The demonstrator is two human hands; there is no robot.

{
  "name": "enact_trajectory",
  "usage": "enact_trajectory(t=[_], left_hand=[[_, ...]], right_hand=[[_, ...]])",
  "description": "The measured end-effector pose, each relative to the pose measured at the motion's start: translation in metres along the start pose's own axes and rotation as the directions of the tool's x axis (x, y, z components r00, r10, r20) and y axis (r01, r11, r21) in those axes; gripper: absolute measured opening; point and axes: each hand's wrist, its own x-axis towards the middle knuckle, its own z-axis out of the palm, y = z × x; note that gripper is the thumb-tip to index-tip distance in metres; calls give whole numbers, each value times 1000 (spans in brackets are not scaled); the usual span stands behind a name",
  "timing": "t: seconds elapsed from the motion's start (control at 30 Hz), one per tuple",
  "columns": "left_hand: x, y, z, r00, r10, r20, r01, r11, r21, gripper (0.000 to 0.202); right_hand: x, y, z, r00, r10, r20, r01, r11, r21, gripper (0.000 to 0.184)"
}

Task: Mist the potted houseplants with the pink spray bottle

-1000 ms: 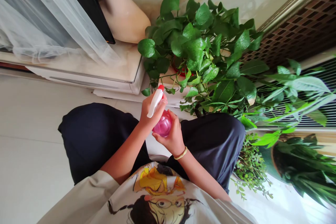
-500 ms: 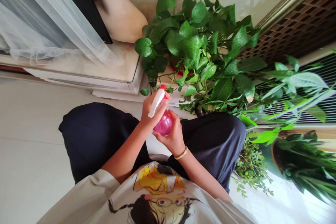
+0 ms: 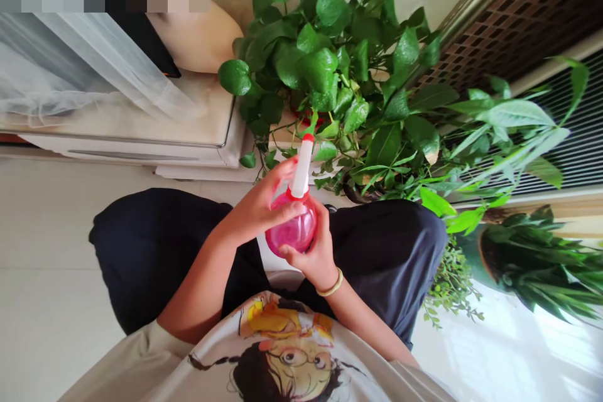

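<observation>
Between my two hands is a round pink spray bottle (image 3: pixel 298 233) with a white and red spray head pointing away toward the plant. My right hand (image 3: pixel 321 256), a pale yellow band at its wrist, wraps the right side of the bottle, thumb across the near side. My left hand (image 3: pixel 252 210) is at the left side, its thumb on the upper body and its fingers reaching along the far side by the neck; part of these fingers is hidden. Just beyond the spray head grows a leafy green potted plant (image 3: pixel 320 69) with wet-looking leaves.
A low white cabinet (image 3: pixel 188 147) with sheer fabric (image 3: pixel 108 69) and a pale bust (image 3: pixel 202 38) stands at the left. More plants (image 3: pixel 541 264) fill the right, near a brown lattice panel (image 3: pixel 494 19). My bent knees frame the bottle.
The spray head has turned from pointing up and right to nearly straight ahead. My left hand has shifted from around the head and neck to the bottle's side. The view has moved slightly.
</observation>
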Motion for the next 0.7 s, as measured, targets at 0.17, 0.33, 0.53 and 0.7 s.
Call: enact_trajectory(t=[0.17,0.33,0.53,0.7], left_hand=[[-19,9,15,962,-126,242,135,991,-23,82],[-24,17,33,902,-174,394,175,984,34,95],[-36,7,67,863,-76,499,59,997,51,123],[-59,-9,102,924,-53,379,67,997,-25,125]], right_hand=[[-21,-8,-14,995,8,-95,-7,1000,11,93],[-49,-10,-29,980,35,-198,-24,998,54,95],[-72,-2,-53,913,8,-407,11,999,45,106],[-91,-2,-68,927,6,-376,27,996,84,107]])
